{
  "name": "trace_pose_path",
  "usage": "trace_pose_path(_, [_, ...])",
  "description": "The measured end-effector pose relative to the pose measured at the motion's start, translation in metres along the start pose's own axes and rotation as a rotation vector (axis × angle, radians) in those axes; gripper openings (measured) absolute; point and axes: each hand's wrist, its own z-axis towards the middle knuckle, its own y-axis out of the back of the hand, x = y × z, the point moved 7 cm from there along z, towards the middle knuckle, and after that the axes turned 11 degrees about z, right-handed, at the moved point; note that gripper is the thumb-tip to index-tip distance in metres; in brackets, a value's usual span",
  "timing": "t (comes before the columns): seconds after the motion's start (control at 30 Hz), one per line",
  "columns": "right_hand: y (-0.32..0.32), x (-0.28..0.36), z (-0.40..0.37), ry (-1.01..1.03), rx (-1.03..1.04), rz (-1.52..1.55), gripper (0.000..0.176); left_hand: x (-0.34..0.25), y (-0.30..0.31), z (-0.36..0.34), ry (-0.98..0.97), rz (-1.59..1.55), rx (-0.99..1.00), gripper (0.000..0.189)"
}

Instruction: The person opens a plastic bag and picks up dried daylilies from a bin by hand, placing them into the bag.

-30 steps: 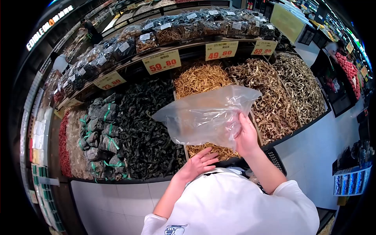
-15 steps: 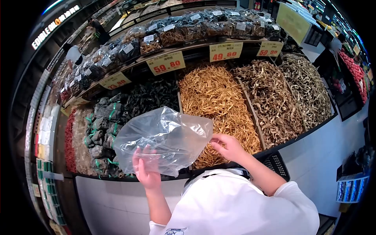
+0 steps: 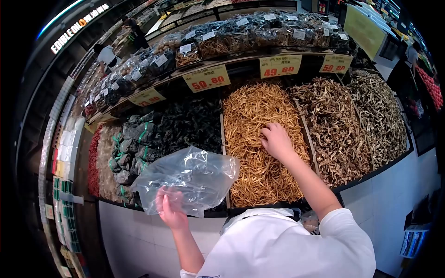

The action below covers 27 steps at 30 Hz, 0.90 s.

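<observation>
Near the white shirt [image 3: 287, 245], the left hand [image 3: 171, 214] holds a clear bag [image 3: 199, 178], light, limp and probably slippery, best pinched at its rim. Farther out, the right hand [image 3: 278, 142] curls narrowly onto golden dried strips [image 3: 255, 180]; whether it grips any, I cannot tell. They look light and brittle, best gathered loosely. Behind stands the 49.80 card [image 3: 280, 66].

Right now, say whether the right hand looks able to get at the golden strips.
Probably yes: the right hand is at the golden strips, and the clear bag at the left hand leaves them mostly uncovered.
</observation>
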Motion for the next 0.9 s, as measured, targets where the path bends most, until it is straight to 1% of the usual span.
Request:
trace_pose_path(0.03, [-0.003,0.000,-0.005,-0.026,0.035,0.003,0.030,0.003,0.001,0.000,0.007,0.016,-0.025,0.034])
trace_pose_path(0.13, [-0.002,0.007,-0.021,-0.017,0.048,0.002,0.026,0.005,-0.005,0.004,0.016,0.054,-0.077,0.034])
trace_pose_path(0.23, [-0.001,0.009,-0.025,0.008,0.029,0.025,0.026,0.002,-0.015,0.010,0.018,0.086,-0.118,0.034])
trace_pose_path(0.27, [-0.005,0.004,-0.023,0.008,0.053,0.023,0.034,0.002,-0.019,0.012,0.012,0.097,-0.135,0.034])
trace_pose_path(0.3, [-0.006,0.001,-0.021,0.002,0.055,0.026,0.034,0.003,-0.021,0.015,0.015,0.103,-0.132,0.034])
trace_pose_path(0.37, [-0.005,-0.007,-0.012,-0.004,0.031,0.003,0.046,0.005,-0.024,0.021,0.018,0.110,-0.107,0.033])
trace_pose_path(0.4, [-0.009,-0.015,-0.006,-0.025,0.092,0.019,0.061,0.005,-0.027,0.023,0.019,0.114,-0.104,0.033])
trace_pose_path(0.47, [-0.011,-0.024,0.006,-0.030,0.094,0.032,0.064,0.005,-0.037,0.025,0.054,0.131,-0.017,0.032])
trace_pose_path(0.5, [-0.011,-0.027,0.011,-0.031,0.094,0.040,0.067,0.007,-0.037,0.027,0.054,0.135,-0.013,0.032])
trace_pose_path(0.53, [-0.012,-0.031,0.017,-0.043,0.140,0.020,0.072,0.010,-0.037,0.028,0.065,0.131,0.005,0.031])
trace_pose_path(0.7, [-0.008,-0.031,0.015,-0.081,0.180,0.050,0.073,0.008,-0.044,0.033,0.046,0.127,0.036,0.030])
trace_pose_path(0.8, [0.002,-0.020,-0.002,-0.101,0.193,0.058,0.073,0.005,-0.046,0.033,0.023,0.152,0.023,0.030])
trace_pose_path(0.9, [0.003,-0.008,-0.022,-0.103,0.203,0.046,0.074,0.006,-0.049,0.032,0.036,0.170,0.054,0.030])
